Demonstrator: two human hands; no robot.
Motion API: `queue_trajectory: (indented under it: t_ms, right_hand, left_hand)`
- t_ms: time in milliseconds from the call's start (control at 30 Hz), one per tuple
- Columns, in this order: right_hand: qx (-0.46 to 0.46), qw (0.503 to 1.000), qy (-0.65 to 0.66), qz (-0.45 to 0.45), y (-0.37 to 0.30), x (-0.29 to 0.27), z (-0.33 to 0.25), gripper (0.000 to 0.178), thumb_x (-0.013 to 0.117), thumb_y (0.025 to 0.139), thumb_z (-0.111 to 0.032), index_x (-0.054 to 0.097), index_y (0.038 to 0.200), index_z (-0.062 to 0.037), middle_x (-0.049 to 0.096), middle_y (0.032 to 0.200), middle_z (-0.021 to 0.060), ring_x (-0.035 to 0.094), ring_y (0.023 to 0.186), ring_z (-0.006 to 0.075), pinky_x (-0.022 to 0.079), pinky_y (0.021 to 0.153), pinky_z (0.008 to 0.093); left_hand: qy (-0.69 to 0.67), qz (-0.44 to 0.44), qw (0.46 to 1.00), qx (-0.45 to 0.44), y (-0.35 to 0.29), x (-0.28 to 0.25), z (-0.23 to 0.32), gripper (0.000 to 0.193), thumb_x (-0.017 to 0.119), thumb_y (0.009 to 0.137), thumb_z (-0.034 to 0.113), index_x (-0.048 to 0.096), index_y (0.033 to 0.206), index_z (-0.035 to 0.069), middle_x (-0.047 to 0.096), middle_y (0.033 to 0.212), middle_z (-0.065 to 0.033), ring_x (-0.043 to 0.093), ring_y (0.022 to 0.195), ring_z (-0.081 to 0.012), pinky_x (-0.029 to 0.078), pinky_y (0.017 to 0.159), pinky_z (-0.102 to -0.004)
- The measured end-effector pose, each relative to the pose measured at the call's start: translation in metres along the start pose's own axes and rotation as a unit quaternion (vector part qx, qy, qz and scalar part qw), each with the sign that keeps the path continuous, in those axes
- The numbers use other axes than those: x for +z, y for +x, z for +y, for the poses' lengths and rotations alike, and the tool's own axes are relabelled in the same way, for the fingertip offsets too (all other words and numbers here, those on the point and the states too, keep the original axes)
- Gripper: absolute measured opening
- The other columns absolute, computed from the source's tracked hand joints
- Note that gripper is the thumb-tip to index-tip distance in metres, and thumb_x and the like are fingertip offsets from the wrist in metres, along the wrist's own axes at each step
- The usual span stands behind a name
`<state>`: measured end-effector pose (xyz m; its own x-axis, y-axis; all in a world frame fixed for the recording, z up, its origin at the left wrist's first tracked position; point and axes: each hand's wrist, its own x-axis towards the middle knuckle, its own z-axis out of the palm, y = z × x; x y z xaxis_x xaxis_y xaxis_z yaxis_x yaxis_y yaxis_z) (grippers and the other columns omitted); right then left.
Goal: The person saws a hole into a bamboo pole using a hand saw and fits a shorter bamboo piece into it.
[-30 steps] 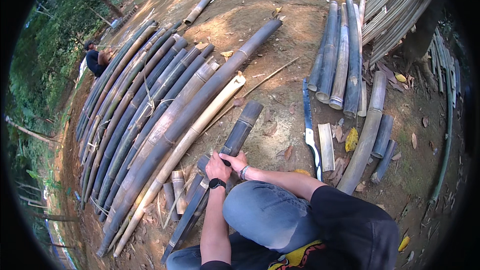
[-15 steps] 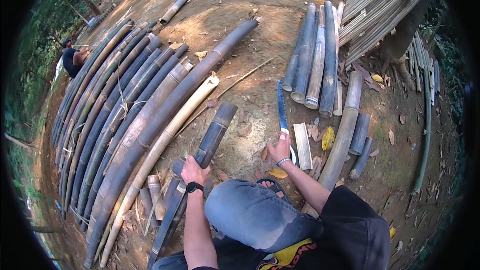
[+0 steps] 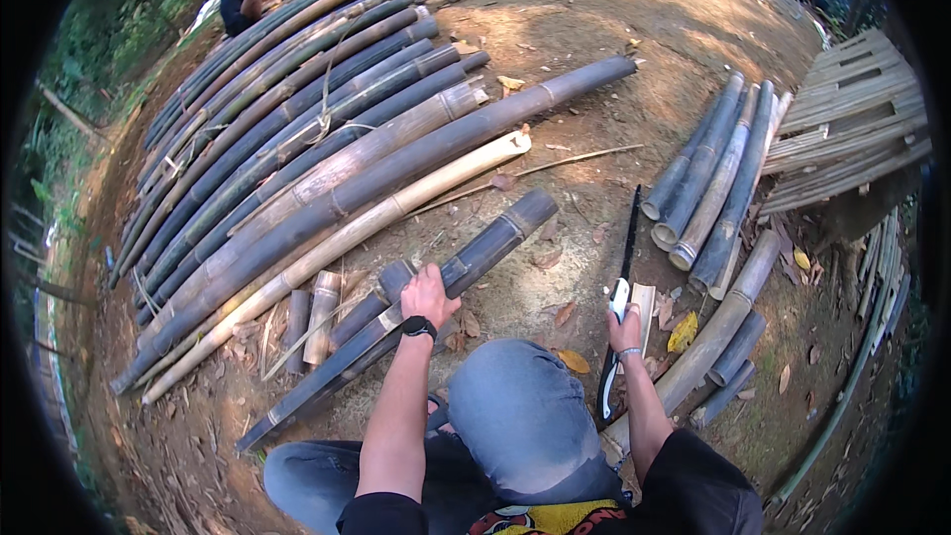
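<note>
On bare earth in a bamboo yard: a person crouching, one hand on a split bamboo length, the other on a long knife.

Left hand (image 3: 428, 294), wearing a dark wristwatch (image 3: 418, 327), lies palm down with fingers curled over a dark split bamboo section (image 3: 466, 265), which runs on the ground from lower left up to the right in front of the knee. Right hand (image 3: 624, 329) is closed around the pale handle of a long dark-bladed knife (image 3: 626, 256), blade pointing away from the person and lying near the ground. Just left of the section, short cut bamboo pieces (image 3: 320, 303). Beyond, a stack of long bamboo poles (image 3: 297, 154), some tied. To the right, a row of shorter dark poles (image 3: 708, 183) and a slatted bamboo panel (image 3: 852, 129). At the far upper left, another person (image 3: 238, 2) sits by the poles.
</note>
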<state>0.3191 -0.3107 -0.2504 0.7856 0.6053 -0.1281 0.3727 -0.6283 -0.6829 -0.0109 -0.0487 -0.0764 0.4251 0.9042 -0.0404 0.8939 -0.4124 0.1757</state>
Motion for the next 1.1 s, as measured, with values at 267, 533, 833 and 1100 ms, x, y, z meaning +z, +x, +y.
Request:
queue_trajectory:
  t_ms: [267,533,833,1100]
  right_hand:
    - [-0.098,0.977,0.177,-0.074,-0.082,-0.065,-0.133,0.044,0.077,0.086,-0.017,0.046,0.115,-0.0033,0.061,0.079,0.0060,0.061,0.069,0.0171,0.050,0.063,0.0328]
    - [-0.169,0.937,0.066,-0.297,-0.083,0.000,-0.223,0.040,0.074,0.088,-0.029,0.054,0.109,-0.0027,0.067,0.077,0.0201,0.071,0.071,0.0312,0.052,0.063,0.0412]
    - [-0.128,0.938,0.117,-0.300,-0.078,0.027,-0.216,0.042,0.075,0.087,-0.036,0.054,0.098,-0.0019,0.065,0.070,0.0178,0.069,0.067,0.0307,0.052,0.062,0.0419]
    - [-0.150,0.937,0.046,-0.311,-0.083,0.024,-0.237,0.034,0.071,0.089,-0.031,0.057,0.099,-0.0014,0.067,0.075,0.0205,0.071,0.073,0.0369,0.052,0.064,0.0430]
  left_hand:
    - [-0.009,-0.001,1.000,-0.017,-0.005,0.003,-0.018,0.059,0.089,0.063,0.028,0.053,0.104,0.005,0.067,0.103,-0.0138,0.069,0.097,-0.0306,0.057,0.083,-0.0408]
    - [-0.026,-0.014,0.999,-0.025,-0.001,0.010,-0.008,0.057,0.088,0.063,0.026,0.054,0.104,0.005,0.067,0.102,-0.0138,0.069,0.097,-0.0307,0.057,0.084,-0.0399]
    - [-0.054,-0.009,0.998,-0.014,-0.001,0.004,-0.013,0.054,0.085,0.063,0.026,0.056,0.102,0.003,0.067,0.103,-0.0170,0.068,0.097,-0.0344,0.056,0.084,-0.0429]
    - [-0.042,-0.021,0.999,-0.027,-0.002,0.003,-0.011,0.055,0.085,0.064,0.028,0.056,0.103,0.003,0.067,0.103,-0.0167,0.069,0.096,-0.0336,0.056,0.083,-0.0422]
